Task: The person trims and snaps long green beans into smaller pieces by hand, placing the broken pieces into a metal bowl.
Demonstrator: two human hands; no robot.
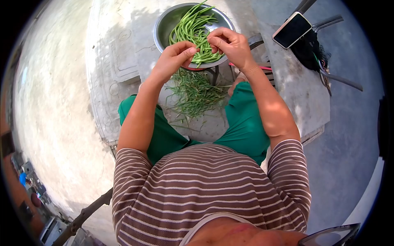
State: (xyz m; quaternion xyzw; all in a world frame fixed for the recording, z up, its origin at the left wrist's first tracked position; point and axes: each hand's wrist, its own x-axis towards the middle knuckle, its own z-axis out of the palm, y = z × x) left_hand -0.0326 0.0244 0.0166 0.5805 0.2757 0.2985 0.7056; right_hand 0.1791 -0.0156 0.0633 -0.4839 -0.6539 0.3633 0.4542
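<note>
The person's two hands are over the near part of a metal bowl (164,28), and the green beans (193,26) are inside this bowl. The beans are long and thin, and they lie in a loose heap; some of them reach up to the far rim, and others lie near the close rim.

The left hand (175,58) is at the left near side of the bowl, with the fingers bent and the thumb close to the forefinger. The right hand (230,44) is at the right side, a little farther from the body, and its thumb and forefinger also come together, as in a pinch. The two hands are apart from each other. I cannot tell if a bean is between the fingers of either hand, because the pieces there are too small to see well.

The bowl stands raised above the ground on a dark support (215,76). Below it, between the knees in green trousers (248,123), there is a pile of thin green and yellowish stalks (195,94). To the right is a grey slab (301,98); at its far part are a phone (292,30) with dark screen and a black bundle (305,51), just beside each other.
</note>
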